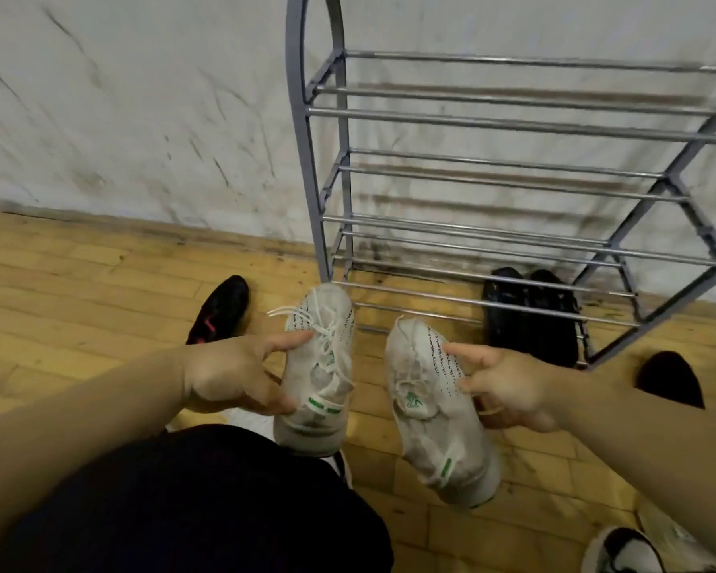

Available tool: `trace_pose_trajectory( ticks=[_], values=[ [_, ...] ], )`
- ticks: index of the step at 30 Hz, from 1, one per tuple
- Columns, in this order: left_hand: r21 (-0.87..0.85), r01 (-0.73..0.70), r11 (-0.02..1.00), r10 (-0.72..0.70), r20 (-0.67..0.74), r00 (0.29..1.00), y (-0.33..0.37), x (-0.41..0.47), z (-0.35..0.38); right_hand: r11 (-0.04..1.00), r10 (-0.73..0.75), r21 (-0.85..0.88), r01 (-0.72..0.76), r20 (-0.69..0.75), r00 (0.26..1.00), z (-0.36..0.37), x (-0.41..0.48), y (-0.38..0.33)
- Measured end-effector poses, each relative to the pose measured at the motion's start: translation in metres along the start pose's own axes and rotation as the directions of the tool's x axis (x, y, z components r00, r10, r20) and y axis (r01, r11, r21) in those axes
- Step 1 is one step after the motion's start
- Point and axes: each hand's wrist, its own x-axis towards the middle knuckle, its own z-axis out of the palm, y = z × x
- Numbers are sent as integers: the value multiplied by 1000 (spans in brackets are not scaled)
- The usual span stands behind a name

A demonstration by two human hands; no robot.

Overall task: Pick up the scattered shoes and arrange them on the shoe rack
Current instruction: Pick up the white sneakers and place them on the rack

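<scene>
Both hands loaded, one white sneaker each.

Left hand (232,374) grips the left white sneaker (319,366) from its outer side: index finger stretched across the laces, thumb at the collar, remaining fingers hidden behind the shoe.

Right hand (509,386) holds the right white sneaker (426,407) the same way from the other side: index finger along the upper, other fingers curled under the sole edge.

Both sneakers are off the floor, toes pointing at the shoe rack (331,159), just in front of its lower left corner. Left toe overlaps the lower bars in view; contact can't be told. The sneakers are side by side with a gap between them. Green logo on the tongues, laces loose.

The rack is grey metal with bar tiers and stands against the wall (141,97). Upper tiers carry nothing. A black pair (530,316) sits low on the right, behind the lower bars; on the lowest tier or on the floor, can't tell.

On the wooden floor (79,283):
- a black shoe with pink trim (220,308), left of the rack
- a dark shoe (670,382), at the right
- a white-and-black shoe (629,552), at the bottom right corner
</scene>
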Motion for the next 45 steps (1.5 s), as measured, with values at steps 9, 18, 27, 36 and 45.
trace_pose_trajectory(
  ticks=[9, 18, 27, 36, 45],
  values=[
    [111, 50, 993, -51, 14, 999, -25, 123, -6, 978, -17, 202, 46, -146, 989, -11, 129, 30],
    [71, -44, 997, 67, -361, 930, -44, 244, 8, 998, -33, 42, 43, -204, 978, -21, 204, 45],
    [514, 15, 857, 171, -313, 934, -91, 245, 38, 972, -124, -212, 103, -89, 988, 21, 175, 99],
    [487, 87, 869, 139, -409, 902, -107, 246, 45, 866, -223, -490, 100, -199, 954, 55, 178, 122],
    [474, -69, 878, 270, -371, 888, -104, 255, 50, 918, -285, -347, 191, -241, 928, 51, 179, 109]
  ],
)
